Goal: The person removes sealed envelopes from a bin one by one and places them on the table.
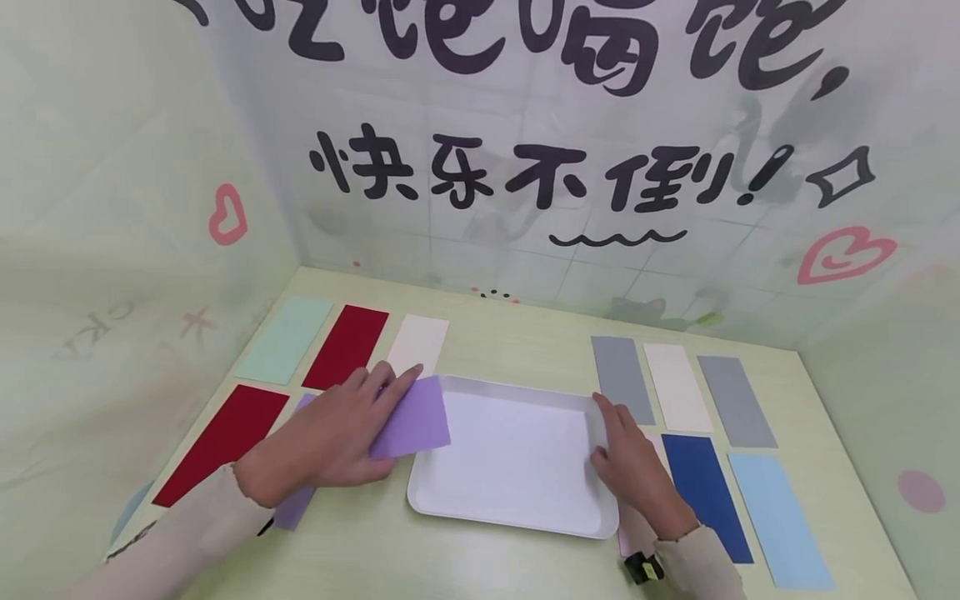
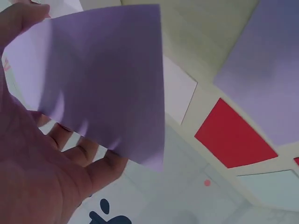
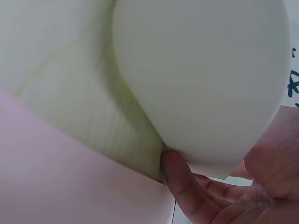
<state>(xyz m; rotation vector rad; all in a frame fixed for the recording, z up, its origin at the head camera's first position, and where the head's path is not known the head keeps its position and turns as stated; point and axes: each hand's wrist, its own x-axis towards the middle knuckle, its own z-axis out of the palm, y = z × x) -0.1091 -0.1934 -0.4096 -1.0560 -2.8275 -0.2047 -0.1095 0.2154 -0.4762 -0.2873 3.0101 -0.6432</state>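
My left hand [image 1: 337, 437] grips a light purple card [image 1: 418, 421] between thumb and fingers, thumb on one edge and fingertips on the opposite one. The held card [image 2: 103, 84] bows slightly in the left wrist view. It overlaps the left end of a shallow white rectangular tray [image 1: 510, 467] in the head view. At the tray's right end, my right hand [image 1: 630, 467] holds the rim. The right wrist view shows the thumb [image 3: 175, 172] against the tray's outer wall [image 3: 201, 84]. Another purple card [image 1: 296, 508] lies partly hidden under my left wrist.
Left of the tray lie a mint card [image 1: 285, 340], dark red cards [image 1: 347, 346] and a pale card [image 1: 420, 340]. On the right are grey [image 1: 624, 379], off-white [image 1: 677, 387], dark blue [image 1: 707, 498], light blue [image 1: 780, 521] and pink cards [image 3: 70, 172]. Printed curtains [image 1: 510, 250] enclose the table.
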